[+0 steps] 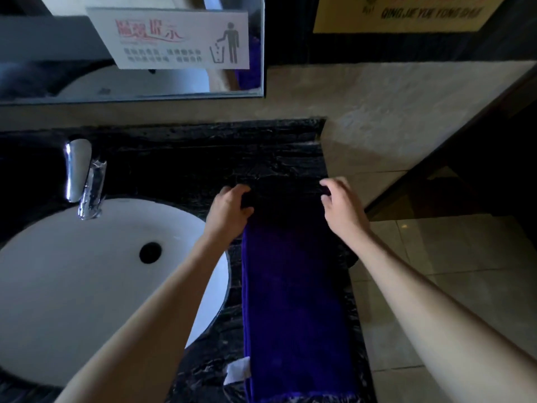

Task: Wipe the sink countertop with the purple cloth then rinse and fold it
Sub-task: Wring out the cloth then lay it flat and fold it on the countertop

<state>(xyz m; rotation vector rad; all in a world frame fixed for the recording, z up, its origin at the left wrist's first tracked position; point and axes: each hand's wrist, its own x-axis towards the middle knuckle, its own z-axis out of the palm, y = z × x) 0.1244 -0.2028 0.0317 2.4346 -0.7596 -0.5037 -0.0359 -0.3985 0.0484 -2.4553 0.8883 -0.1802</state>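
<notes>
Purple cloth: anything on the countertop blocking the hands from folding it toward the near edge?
Nothing visible does. The left hand and right hand already grip the far corners of the purple cloth, which lies flat on the black countertop right of the sink. Only its white tag sticks out.

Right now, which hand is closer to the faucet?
Left. The left hand grips the purple cloth's far left corner, just right of the faucet; the right hand holds the opposite corner, farther away.

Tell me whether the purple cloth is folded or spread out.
Laid out as a long narrow strip, the purple cloth lies flat on the dark countertop; left hand and right hand pinch its far corners. Layering cannot be told.
</notes>
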